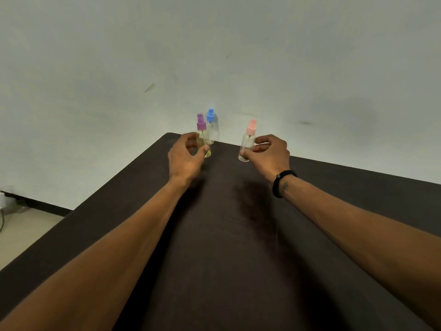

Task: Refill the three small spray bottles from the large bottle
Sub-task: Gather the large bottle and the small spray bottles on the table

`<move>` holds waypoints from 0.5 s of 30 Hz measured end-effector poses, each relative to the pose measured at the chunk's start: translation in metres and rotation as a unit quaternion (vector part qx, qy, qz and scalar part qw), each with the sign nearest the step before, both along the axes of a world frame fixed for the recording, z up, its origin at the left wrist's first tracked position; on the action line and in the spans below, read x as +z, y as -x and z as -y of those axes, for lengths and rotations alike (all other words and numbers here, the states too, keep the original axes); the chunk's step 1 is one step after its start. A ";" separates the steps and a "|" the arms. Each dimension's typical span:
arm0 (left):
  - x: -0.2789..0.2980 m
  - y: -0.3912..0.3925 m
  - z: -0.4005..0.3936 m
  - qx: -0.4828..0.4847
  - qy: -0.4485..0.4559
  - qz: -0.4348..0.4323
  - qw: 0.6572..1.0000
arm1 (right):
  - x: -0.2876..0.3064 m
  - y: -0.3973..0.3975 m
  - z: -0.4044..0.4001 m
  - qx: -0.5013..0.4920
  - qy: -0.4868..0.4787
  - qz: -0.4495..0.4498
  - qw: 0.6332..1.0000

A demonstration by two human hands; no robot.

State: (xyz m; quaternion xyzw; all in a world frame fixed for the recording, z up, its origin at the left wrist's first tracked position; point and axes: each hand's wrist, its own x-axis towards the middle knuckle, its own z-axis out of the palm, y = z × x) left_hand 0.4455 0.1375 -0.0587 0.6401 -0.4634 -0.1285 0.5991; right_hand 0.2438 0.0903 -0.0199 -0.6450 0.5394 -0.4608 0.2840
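Partly hand-hidden: purple-capped bottle (203, 139)

Your forearms bare, no sleeves in view. Black band (281, 182) round your right wrist, thick and dark, with small bead or knot on it. Small dark mark (284, 186) on skin just beside band.

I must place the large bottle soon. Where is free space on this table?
Bare table lies between the forearms and right of the right hand. The far corner is crowded: purple bottle, blue bottle, pink bottle, left hand.
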 end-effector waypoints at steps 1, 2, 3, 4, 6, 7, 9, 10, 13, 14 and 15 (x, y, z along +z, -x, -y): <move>0.000 0.007 -0.016 -0.008 -0.001 0.005 1.000 | 0.002 0.009 -0.013 -0.002 0.002 0.004 1.000; 0.000 0.016 -0.033 -0.018 -0.002 0.008 1.000 | 0.004 0.019 -0.029 -0.006 0.002 0.009 1.000; 0.001 0.026 -0.051 -0.030 -0.002 0.013 0.999 | 0.006 0.029 -0.045 -0.009 0.004 0.014 1.000; 0.001 0.036 -0.069 -0.043 -0.004 0.019 0.999 | 0.007 0.038 -0.062 -0.010 0.004 0.016 1.000; 0.000 0.057 -0.103 -0.069 -0.005 0.027 0.997 | 0.009 0.056 -0.094 -0.006 0.016 0.017 1.000; 0.000 0.070 -0.119 -0.081 -0.004 0.034 0.996 | 0.010 0.066 -0.111 -0.003 0.024 0.013 1.000; 0.000 0.094 -0.147 -0.106 -0.006 0.049 0.993 | 0.010 0.083 -0.143 0.000 0.029 0.002 1.000; -0.001 0.106 -0.159 -0.118 -0.004 0.051 0.992 | 0.009 0.093 -0.160 0.001 0.029 0.003 1.000; -0.003 0.147 -0.192 -0.144 -0.001 0.052 0.988 | 0.003 0.120 -0.202 -0.003 0.037 -0.003 0.999; 0.001 0.170 -0.214 -0.166 0.003 0.059 0.984 | 0.002 0.142 -0.230 -0.017 0.038 0.000 0.999; 0.004 0.191 -0.234 -0.179 0.007 0.065 0.982 | 0.001 0.162 -0.254 -0.029 0.042 0.004 0.999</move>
